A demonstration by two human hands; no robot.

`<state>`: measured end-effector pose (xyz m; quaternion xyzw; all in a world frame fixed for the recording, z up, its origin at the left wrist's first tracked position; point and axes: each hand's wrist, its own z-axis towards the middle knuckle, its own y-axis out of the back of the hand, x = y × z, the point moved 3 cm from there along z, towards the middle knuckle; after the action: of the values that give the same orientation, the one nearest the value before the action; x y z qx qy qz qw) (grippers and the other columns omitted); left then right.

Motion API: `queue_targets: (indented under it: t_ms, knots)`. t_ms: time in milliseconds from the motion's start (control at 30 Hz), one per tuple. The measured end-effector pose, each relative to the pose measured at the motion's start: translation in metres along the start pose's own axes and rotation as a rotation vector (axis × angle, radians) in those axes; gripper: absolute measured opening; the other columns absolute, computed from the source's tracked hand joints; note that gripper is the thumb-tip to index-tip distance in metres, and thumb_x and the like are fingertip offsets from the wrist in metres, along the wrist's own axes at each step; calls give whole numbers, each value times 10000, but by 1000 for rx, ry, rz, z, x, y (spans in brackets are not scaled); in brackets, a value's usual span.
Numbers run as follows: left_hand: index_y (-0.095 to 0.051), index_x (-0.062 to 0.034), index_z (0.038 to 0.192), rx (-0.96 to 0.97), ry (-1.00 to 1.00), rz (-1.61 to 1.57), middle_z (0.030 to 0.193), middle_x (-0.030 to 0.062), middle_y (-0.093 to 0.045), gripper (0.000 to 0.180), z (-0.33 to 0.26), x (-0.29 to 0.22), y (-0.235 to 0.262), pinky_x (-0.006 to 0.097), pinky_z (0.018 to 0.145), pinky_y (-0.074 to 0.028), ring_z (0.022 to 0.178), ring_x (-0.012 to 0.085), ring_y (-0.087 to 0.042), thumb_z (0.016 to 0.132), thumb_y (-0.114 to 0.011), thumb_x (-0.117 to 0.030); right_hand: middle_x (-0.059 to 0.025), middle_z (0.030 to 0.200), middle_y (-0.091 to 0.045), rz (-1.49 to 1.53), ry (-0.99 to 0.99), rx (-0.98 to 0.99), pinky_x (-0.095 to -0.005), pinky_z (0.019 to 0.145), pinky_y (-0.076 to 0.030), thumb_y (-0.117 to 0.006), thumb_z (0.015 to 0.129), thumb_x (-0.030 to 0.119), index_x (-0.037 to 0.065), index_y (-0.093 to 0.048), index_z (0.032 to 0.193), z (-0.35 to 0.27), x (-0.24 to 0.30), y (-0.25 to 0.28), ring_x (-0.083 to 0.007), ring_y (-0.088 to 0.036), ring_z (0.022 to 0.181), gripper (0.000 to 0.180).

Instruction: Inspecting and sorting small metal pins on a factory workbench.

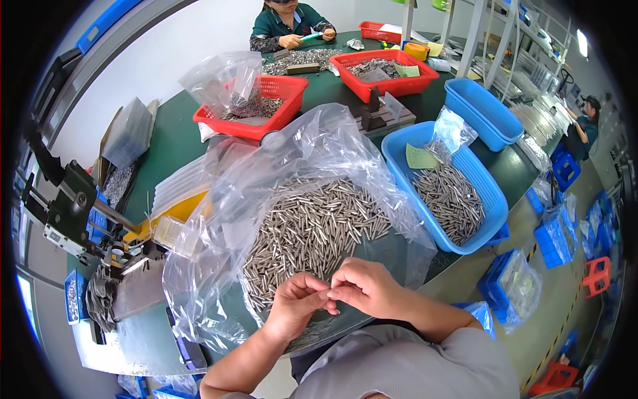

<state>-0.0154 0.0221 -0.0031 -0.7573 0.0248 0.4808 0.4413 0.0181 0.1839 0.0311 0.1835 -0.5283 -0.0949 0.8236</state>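
Note:
My left hand [298,304] and my right hand [363,287] meet fingertip to fingertip at the table's near edge. Both are closed in a pinch; whatever lies between the fingertips is too small or hidden to make out. Just beyond them, a wide heap of small metal pins [312,229] lies on a spread clear plastic bag [209,266], whose crumpled sides rise around the pins. To the right stands a blue basket [399,156] with more metal pins [448,199], a yellow-green slip [421,157] and a small plastic bag [454,130] in it.
Two red baskets [249,128] [389,88] of metal parts and another blue basket [488,120] stand farther back. A bench press [73,193] is at the left. Across the green table a co-worker [292,26] handles something. Blue crates [502,286] line the floor at right.

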Motion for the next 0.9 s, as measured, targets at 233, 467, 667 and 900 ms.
queue_targets:
  t_ms: [233,467,667,900]
  knots:
    - [-569,38,907,-14,16,57,841,118,-636,44,-3,1,-3,316,692,-540,729,188,-637,870,-567,12,-74,720,-548,-176,129,-52,-315,496,-433,-715,739,83,39,-577,827,-9,12,2,-219,-565,585,170]
    - [-566,29,874,-33,-47,22,848,132,-625,23,-5,-2,-5,316,681,-538,701,185,-619,853,-568,19,-81,712,-567,-172,109,-155,-304,510,-411,-668,733,-1,32,-581,801,-13,22,23,-208,-539,582,115]
    - [-561,4,859,-152,-124,86,861,155,-598,72,-1,-8,6,331,658,-535,712,209,-605,835,-589,-58,-100,793,-565,-784,-111,-651,-326,598,-445,-604,758,8,37,-581,870,-8,31,127,-238,-550,664,118]
    - [-568,16,912,-136,-159,20,862,124,-643,49,13,-12,8,304,683,-536,729,154,-624,875,-547,-8,-101,1011,-607,-967,133,-458,-395,834,-434,-668,710,29,72,-635,960,-2,30,111,-308,-567,943,256]
